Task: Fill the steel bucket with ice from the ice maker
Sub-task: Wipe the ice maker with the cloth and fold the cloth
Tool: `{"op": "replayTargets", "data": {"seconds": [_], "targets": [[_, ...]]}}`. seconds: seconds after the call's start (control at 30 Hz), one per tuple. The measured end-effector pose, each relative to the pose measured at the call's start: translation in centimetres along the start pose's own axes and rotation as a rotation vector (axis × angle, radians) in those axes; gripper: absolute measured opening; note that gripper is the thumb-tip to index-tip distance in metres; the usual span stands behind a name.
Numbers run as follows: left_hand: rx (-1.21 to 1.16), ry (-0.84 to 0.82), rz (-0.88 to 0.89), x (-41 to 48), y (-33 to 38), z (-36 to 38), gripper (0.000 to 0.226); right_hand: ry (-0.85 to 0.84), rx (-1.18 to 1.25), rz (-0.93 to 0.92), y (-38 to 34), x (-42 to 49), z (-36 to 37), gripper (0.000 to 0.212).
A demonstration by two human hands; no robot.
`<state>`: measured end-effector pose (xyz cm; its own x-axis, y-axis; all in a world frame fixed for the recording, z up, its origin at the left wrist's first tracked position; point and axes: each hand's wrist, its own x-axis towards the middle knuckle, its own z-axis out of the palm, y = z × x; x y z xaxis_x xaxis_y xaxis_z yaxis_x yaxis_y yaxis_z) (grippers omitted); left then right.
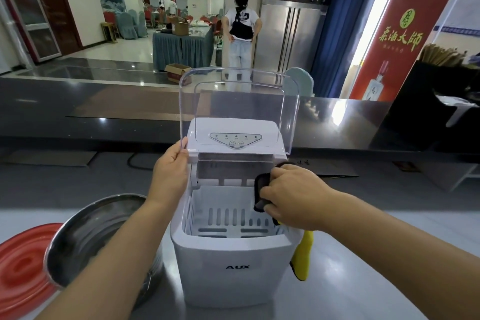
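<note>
The steel bucket stands on the pale surface at the near left, just beside the white ice maker, with the left forearm crossing over its rim. The ice maker's clear lid is raised upright. The left hand holds it there, fingers and thumb clamped on the lid's left edge. A white slotted basket shows inside the open machine. The right hand is at the machine's right rim, fingers curled tight round a black and yellow cloth whose yellow end hangs down the right side. A red lid lies left of the bucket. Far behind, a person stands beside a steel fridge.
</note>
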<state>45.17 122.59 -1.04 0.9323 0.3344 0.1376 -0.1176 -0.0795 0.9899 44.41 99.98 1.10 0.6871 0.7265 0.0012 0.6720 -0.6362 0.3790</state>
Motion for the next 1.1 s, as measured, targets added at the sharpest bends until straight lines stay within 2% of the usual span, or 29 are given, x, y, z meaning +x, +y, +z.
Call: {"op": "replayTargets", "data": {"seconds": [0.27, 0.47, 0.57, 0.63, 0.73, 0.8, 0.9, 1.0, 1.1], "targets": [[0.009, 0.007, -0.003, -0.3, 0.3, 0.0, 0.036, -0.056, 0.142, 0.072, -2.1, -1.0, -0.5, 0.037], [0.021, 0.103, 0.002, -0.5, 0.1, 0.0, 0.032, 0.017, 0.265, 0.111, -2.9, -1.9, -0.8, 0.034], [0.018, 0.302, 0.063, -0.9, 0.3, -0.2, 0.027, 0.067, 0.53, 0.216, -2.8, -2.5, -1.1, 0.03], [0.008, 0.405, 0.135, -1.8, 0.8, -0.3, 0.023, 0.114, 0.812, 0.315, -2.4, -2.8, -1.1, 0.026], [0.007, 0.429, 0.266, -3.4, 2.0, 0.0, 0.017, 0.206, 1.309, 0.49, -1.4, -3.8, -1.4, 0.022], [-0.019, 0.318, 0.309, -4.3, 3.1, 0.6, 0.014, 0.305, 1.622, 0.615, -0.7, -4.7, -1.9, 0.023], [-0.035, -0.03, 0.239, -6.2, 4.7, 2.4, 0.011, 0.485, 1.989, 0.723, 0.1, -5.6, -2.7, 0.023], [-0.045, -0.264, 0.189, -8.5, 5.9, 5.1, 0.01, 0.618, 2.171, 0.744, 0.5, -6.2, -3.6, 0.024], [-0.034, -0.442, 0.187, -10.4, 6.7, 7.8, 0.019, 0.719, 2.224, 0.724, 0.6, -7.0, -4.3, 0.025]]}}
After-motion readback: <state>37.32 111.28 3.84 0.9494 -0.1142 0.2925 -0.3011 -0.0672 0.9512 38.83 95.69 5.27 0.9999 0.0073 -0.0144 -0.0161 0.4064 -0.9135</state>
